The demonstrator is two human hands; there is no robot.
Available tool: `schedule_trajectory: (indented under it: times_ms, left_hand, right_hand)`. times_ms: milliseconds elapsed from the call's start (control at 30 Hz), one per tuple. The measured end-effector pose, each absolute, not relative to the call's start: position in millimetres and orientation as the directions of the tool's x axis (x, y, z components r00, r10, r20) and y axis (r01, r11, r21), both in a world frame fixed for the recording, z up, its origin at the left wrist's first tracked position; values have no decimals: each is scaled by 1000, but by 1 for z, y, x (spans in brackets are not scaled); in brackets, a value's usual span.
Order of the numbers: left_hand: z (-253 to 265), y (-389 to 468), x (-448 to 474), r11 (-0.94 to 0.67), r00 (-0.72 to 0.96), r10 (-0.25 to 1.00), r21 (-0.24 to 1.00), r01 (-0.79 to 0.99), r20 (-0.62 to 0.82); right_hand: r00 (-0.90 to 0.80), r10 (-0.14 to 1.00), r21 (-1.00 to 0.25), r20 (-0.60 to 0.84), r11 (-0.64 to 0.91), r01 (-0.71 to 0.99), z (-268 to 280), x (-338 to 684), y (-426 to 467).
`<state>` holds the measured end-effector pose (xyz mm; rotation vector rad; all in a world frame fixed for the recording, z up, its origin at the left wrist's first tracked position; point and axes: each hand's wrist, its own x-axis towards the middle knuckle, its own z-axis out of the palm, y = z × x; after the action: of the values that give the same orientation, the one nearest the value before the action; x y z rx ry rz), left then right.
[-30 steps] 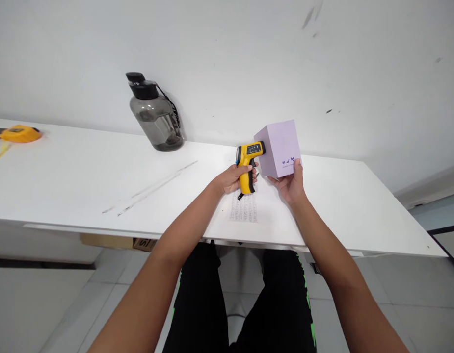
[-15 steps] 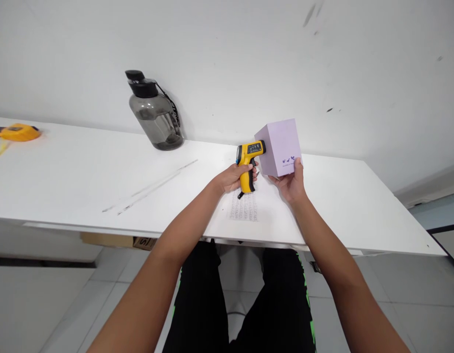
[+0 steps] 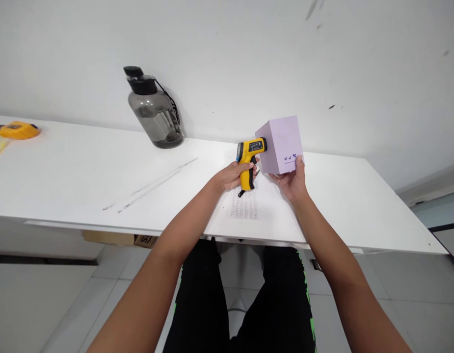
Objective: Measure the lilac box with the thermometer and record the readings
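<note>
A yellow and black infrared thermometer (image 3: 246,169) is gripped by its handle in my left hand (image 3: 230,175). Its nose points right, at or very near the left side of a lilac box (image 3: 286,142); whether they touch I cannot tell. My right hand (image 3: 293,185) holds that box tilted from below, thumb on the printed face and fingers under the bottom. Beneath the thermometer lies a sheet of paper (image 3: 244,208) with rows of writing. A dark, slim pen-like item (image 3: 241,193) shows partly behind the handle.
A grey water bottle (image 3: 156,115) with a black lid stands against the wall. At the far left lies a yellow tape measure (image 3: 18,130). Dark streaks mark the white table (image 3: 83,162). Below its front edge is a cardboard box (image 3: 109,238).
Both hands hold the same things in nearly the same pose. The lilac box and thermometer sit slightly higher in the picture, with a small shift of the camera view.
</note>
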<state>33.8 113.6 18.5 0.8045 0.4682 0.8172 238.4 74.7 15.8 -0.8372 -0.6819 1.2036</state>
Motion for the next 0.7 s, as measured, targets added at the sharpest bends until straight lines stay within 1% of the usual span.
schedule_trajectory:
  times_ms: [133, 267, 500, 567, 600, 633, 700]
  left_hand:
    - [22, 112, 33, 404, 596, 802, 780, -478, -50]
    - [22, 113, 32, 377, 577, 816, 776, -507, -19]
    - [27, 120, 29, 344, 456, 887, 755, -559, -66]
    - [26, 122, 30, 282, 386, 921, 787, -549, -61]
    - [25, 123, 31, 221, 325, 945, 819, -529, -46]
    - [24, 123, 32, 137, 245, 969, 861, -490, -15]
    - [23, 121, 34, -24, 104, 993, 938, -346, 64]
  right_hand:
    - [289, 957, -855, 32, 176, -488, 14, 238, 75]
    - [359, 931, -895, 62, 211, -394, 13, 240, 75]
    - [541, 838, -946, 76, 232, -226, 8, 246, 76]
    - [578, 812, -947, 86, 247, -207, 6, 249, 78]
    - [589, 804, -946, 86, 251, -205, 6, 250, 79]
    - [597, 798, -946, 81, 251, -207, 6, 252, 80]
    - [612, 789, -947, 60, 240, -215, 7, 254, 82]
